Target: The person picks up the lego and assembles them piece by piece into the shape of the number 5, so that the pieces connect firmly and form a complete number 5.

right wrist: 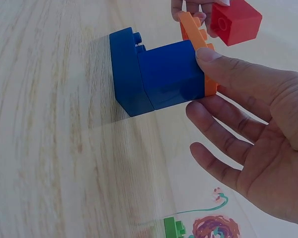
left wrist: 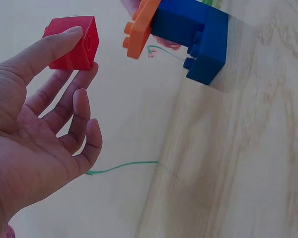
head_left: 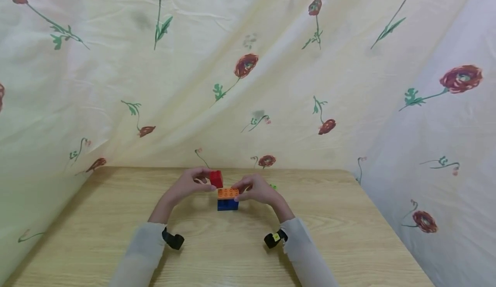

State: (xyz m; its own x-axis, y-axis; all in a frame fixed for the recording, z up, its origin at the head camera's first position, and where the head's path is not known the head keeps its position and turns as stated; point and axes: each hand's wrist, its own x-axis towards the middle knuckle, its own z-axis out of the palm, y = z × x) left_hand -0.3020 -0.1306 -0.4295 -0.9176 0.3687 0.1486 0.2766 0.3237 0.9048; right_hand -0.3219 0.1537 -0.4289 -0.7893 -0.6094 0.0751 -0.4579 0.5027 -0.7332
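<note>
Standing on the pale wooden table (head_left: 116,218) is a short stack of plastic building bricks: a blue base brick (right wrist: 126,74), a second blue brick (right wrist: 171,74) on it, and a flat orange studded plate (head_left: 227,192) pressed on top. So three pieces look joined already. The right hand (head_left: 255,191) steadies this stack, its thumb and fingers pinching the orange plate's edge. The left hand (left wrist: 39,134) pinches a small red cube brick (left wrist: 72,43) between thumb and fingertips, held in the air just beside the plate, not yet seated on its studs. A green brick (right wrist: 174,228) lies apart, near the flowered cloth (head_left: 348,84), unused so far
</note>
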